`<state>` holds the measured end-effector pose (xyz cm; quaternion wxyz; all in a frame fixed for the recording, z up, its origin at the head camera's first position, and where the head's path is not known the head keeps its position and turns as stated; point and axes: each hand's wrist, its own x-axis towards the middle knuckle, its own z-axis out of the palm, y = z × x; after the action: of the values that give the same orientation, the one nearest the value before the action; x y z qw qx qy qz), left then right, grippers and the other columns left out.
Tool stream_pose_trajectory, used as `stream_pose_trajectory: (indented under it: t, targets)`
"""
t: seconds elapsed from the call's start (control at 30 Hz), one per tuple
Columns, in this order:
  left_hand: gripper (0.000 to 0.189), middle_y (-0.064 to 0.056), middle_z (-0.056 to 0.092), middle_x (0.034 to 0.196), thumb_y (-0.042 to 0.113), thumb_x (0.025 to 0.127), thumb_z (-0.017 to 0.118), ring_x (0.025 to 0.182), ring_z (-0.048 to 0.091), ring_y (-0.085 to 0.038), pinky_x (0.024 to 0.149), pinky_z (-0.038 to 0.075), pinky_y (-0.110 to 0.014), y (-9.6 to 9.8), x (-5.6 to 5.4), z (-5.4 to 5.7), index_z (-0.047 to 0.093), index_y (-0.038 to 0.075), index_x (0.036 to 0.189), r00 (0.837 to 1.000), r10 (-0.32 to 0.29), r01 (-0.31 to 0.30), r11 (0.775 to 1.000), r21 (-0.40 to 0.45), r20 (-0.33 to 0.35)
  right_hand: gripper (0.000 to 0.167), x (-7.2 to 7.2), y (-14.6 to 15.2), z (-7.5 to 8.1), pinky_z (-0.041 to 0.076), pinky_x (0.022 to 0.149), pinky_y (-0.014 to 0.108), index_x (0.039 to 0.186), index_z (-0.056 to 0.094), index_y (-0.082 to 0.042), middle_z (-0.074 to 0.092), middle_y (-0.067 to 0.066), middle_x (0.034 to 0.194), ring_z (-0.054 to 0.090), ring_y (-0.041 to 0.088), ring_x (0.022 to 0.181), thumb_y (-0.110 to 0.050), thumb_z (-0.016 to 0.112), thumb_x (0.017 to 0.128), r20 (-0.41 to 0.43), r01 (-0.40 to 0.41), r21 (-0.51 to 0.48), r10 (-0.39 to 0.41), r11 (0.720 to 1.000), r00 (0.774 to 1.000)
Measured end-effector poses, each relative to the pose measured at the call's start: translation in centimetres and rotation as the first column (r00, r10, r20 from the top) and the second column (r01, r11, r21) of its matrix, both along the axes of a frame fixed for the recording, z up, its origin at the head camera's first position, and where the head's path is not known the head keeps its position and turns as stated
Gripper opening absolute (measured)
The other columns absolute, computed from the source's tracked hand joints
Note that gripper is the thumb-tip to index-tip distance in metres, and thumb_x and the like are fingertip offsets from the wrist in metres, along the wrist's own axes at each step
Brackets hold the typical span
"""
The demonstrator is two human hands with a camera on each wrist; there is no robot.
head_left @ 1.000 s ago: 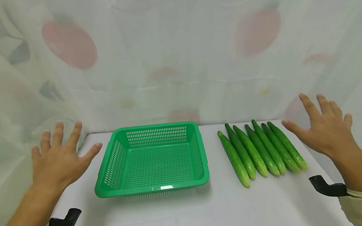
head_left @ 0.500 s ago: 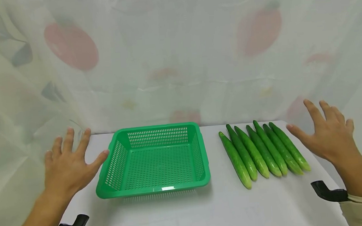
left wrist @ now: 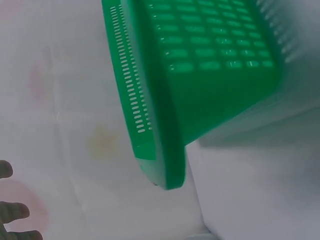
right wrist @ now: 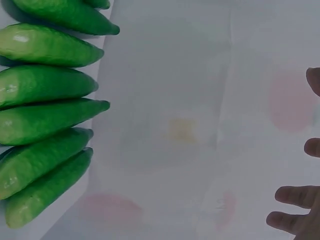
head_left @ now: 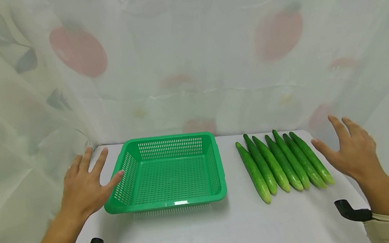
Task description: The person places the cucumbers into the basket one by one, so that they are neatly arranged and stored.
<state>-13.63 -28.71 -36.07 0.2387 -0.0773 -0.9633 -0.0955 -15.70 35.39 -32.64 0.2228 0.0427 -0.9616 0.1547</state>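
My left hand (head_left: 86, 187), fingers spread and holding nothing, hovers at the left side of a green plastic basket (head_left: 167, 205). Its thumb overlaps the basket's left rim in the head view. In the left wrist view the basket's perforated wall (left wrist: 215, 95) looms close, with a few fingertips (left wrist: 15, 211) at the lower left. To the right of the basket lie several green cucumbers (head_left: 276, 164), side by side in a slanting row. My right hand (head_left: 355, 154) is raised beyond the row's right end, fingers extended and holding nothing. The right wrist view shows the cucumbers (right wrist: 45, 82) along its left edge.
The white table (head_left: 203, 235) carries the basket and the cucumbers. A pale curtain (head_left: 189, 61) with faded fruit prints hangs right behind the table's back edge, and more sheeting (head_left: 11, 151) drapes at the left side.
My left hand has moved right and downward, closer to the basket. The right hand has sunk slightly. Basket and cucumbers stay put on the table, with only a slight shift of the view.
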Motion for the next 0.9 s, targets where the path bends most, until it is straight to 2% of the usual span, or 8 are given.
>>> stream_pose_trajectory:
  t: [0.3,0.57,0.9]
  targets:
    - [0.078,-0.029,0.031,0.147,0.052,0.088,0.060,0.131,0.027,-0.050,0.108,0.013,-0.058,0.2,0.0,-2.1,0.036,0.011,0.150,0.995,-0.082,0.083,0.997,0.010,-0.049,0.078,-0.2,0.7,-1.9,0.009,0.091,0.078,0.153,0.023,-0.009,0.024,0.035,0.146,0.020,0.060,0.129,-0.042,0.059,0.092,-0.018,-0.014,-0.052,0.013,0.999,1.000]
    - [0.074,-0.027,0.036,0.145,0.049,0.086,0.065,0.127,0.033,-0.052,0.104,0.020,-0.061,0.2,0.2,-4.0,0.045,0.009,0.145,0.990,-0.114,0.120,0.990,0.074,-0.084,0.076,-0.4,1.2,-3.9,0.012,0.088,0.079,0.153,0.025,-0.011,0.026,0.035,0.145,0.022,0.062,0.126,-0.039,0.060,0.092,-0.031,-0.010,-0.086,0.007,0.996,0.999]
    - [0.069,-0.022,0.035,0.148,0.039,0.086,0.069,0.127,0.032,-0.051,0.095,0.023,-0.068,0.0,0.4,-6.7,0.046,0.011,0.144,0.988,-0.143,0.150,0.976,0.159,-0.057,0.070,-1.0,2.1,-6.9,0.017,0.092,0.075,0.150,0.032,-0.007,0.035,0.035,0.139,0.028,0.061,0.123,-0.032,0.062,0.092,-0.087,-0.044,-0.157,0.030,0.987,0.996]
